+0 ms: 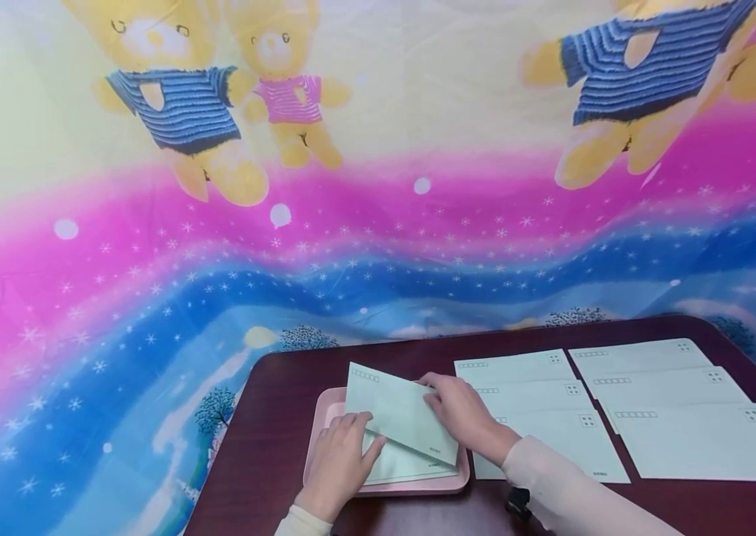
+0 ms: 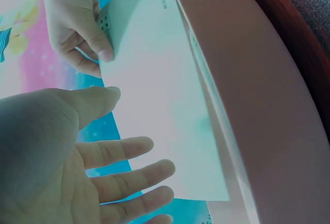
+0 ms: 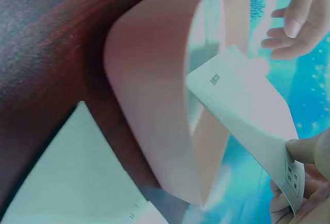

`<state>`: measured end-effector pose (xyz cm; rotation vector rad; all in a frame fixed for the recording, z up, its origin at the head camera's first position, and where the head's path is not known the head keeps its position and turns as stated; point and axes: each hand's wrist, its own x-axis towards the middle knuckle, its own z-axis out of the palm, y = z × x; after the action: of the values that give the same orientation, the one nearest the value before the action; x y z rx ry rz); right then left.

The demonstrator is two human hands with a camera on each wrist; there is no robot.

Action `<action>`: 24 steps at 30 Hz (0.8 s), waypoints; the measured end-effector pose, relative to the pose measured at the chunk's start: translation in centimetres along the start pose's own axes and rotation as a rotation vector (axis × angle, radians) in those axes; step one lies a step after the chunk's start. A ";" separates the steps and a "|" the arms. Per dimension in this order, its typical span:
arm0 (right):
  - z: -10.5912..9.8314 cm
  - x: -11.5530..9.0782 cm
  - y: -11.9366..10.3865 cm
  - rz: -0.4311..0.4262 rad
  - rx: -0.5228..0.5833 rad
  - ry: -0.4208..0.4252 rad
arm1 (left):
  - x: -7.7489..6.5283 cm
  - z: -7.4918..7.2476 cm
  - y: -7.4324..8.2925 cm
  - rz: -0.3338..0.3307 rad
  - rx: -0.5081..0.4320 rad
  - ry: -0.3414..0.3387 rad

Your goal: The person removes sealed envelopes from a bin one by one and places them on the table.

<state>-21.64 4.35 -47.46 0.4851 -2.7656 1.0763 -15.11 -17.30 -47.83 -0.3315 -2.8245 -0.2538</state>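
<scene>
My right hand (image 1: pixel 461 413) pinches a pale envelope (image 1: pixel 401 409) at its stamp-box end, thumb on the printed face in the right wrist view. The envelope (image 3: pixel 247 100) tilts up above a pink tray (image 3: pixel 149 80), and its held corner is bent. Another envelope (image 1: pixel 394 463) lies in the tray beneath it; how many are stacked there I cannot tell. Close to the lower left part of the raised envelope is my left hand (image 1: pixel 341 455). Its fingers are spread and fairly straight in the left wrist view; whether they touch the paper I cannot tell.
Right of the tray, several envelopes overlap in two columns, one nearer (image 1: pixel 545 447) and one farther right (image 1: pixel 706 447). They lie on a dark reddish table (image 1: pixel 271 417). Behind its far edge hangs a colourful bear-print cloth (image 1: pixel 378 223).
</scene>
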 end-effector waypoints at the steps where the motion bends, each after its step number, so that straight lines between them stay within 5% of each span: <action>1: -0.1 0.0 -0.1 0.005 0.005 0.005 | 0.0 -0.1 0.0 -0.003 0.005 -0.001; 13: -2.8 -0.1 -1.2 0.029 0.040 0.071 | 0.0 -0.3 0.1 0.028 -0.008 0.057; 24: -5.3 -1.6 -0.8 -0.001 0.026 0.091 | 0.1 -0.6 0.5 0.025 -0.026 0.037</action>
<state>-19.79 7.78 -43.42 0.4295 -2.6758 1.1069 -14.91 -16.97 -47.15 -0.3634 -2.7812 -0.2881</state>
